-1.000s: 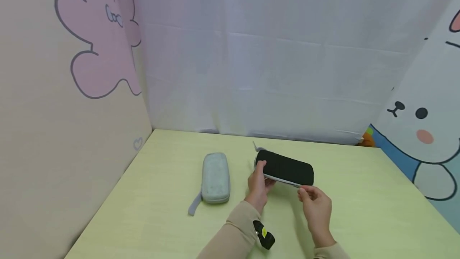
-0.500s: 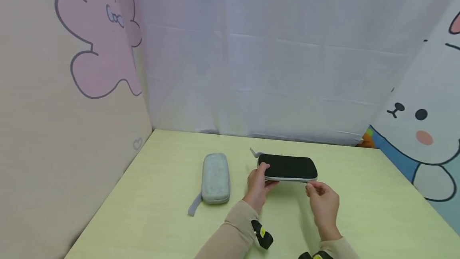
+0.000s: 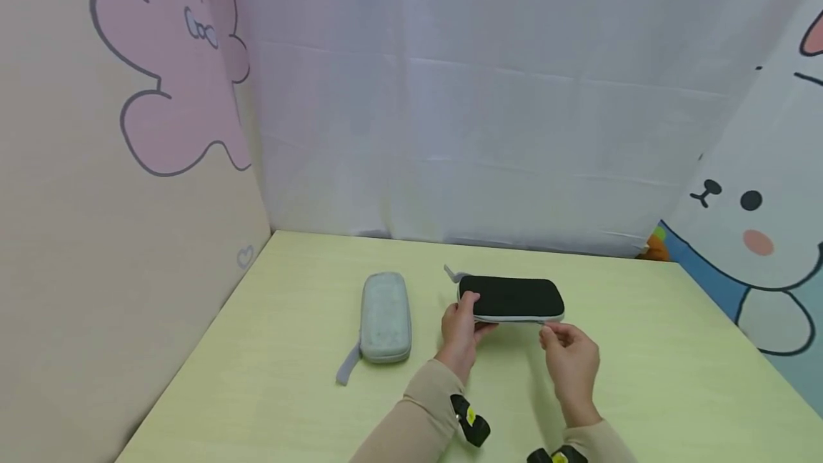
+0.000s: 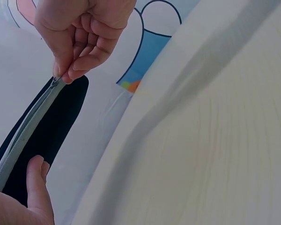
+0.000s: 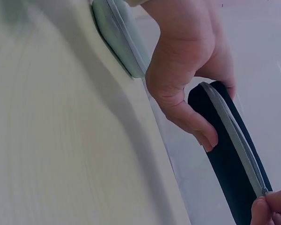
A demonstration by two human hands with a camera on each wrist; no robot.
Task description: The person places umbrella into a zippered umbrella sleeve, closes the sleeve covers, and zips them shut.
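Observation:
A black zippered pencil case [image 3: 514,297] with a pale grey zipper band is held up above the table. My left hand [image 3: 459,331] grips its left end, thumb on the top face and fingers underneath. At the near right corner my right hand [image 3: 572,365] pinches the zipper pull [image 4: 55,81] between thumb and fingertips. In the left wrist view the zipper [image 4: 23,136] runs along the case's side from the left hand to that pull. The right wrist view shows the same zipper band [image 5: 236,133]. A grey strap [image 3: 454,274] sticks out at the far left end.
A pale grey-green pencil case [image 3: 386,318] lies on the table left of the hands, its strap [image 3: 348,365] trailing toward the front. The light yellow table [image 3: 257,377] meets a white curtain [image 3: 437,127] behind and cartoon-printed panels at both sides.
The black case has turned from slanting down rightward to nearly level. My right hand moved right with the zipper pull, then slightly back left. The grey-green case has stayed put.

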